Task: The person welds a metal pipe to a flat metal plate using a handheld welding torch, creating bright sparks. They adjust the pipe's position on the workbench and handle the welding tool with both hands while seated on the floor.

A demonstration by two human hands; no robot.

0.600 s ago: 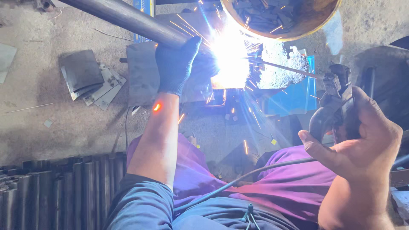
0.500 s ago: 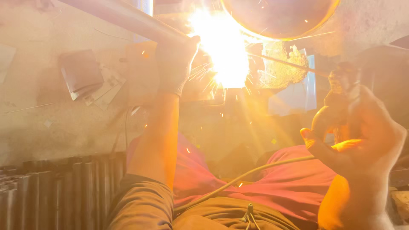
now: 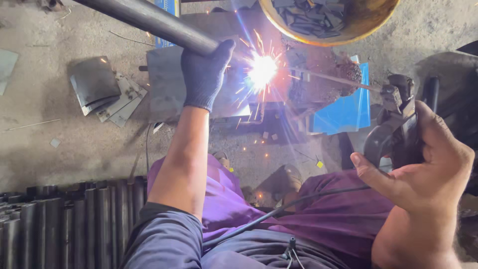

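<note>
**Arc burning at the pipe end**

The long dark steel pipe [image 3: 149,21] slants in from the upper left, and your left hand [image 3: 205,74], in a dark knit glove, has its grip closed around the pipe's end. Just beside it the white welding arc [image 3: 262,70] throws sparks. Your bare right hand [image 3: 423,172] grips the black electrode holder [image 3: 393,124], its thin rod [image 3: 338,79] reaching the arc. Stacked dark tubes [image 3: 59,224] lie lower left on the concrete floor [image 3: 50,149].

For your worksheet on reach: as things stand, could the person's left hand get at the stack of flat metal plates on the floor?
Probably not right away: the left hand is gloved and wrapped around the steel pipe. The metal plates lie uncovered just left of it.
</note>
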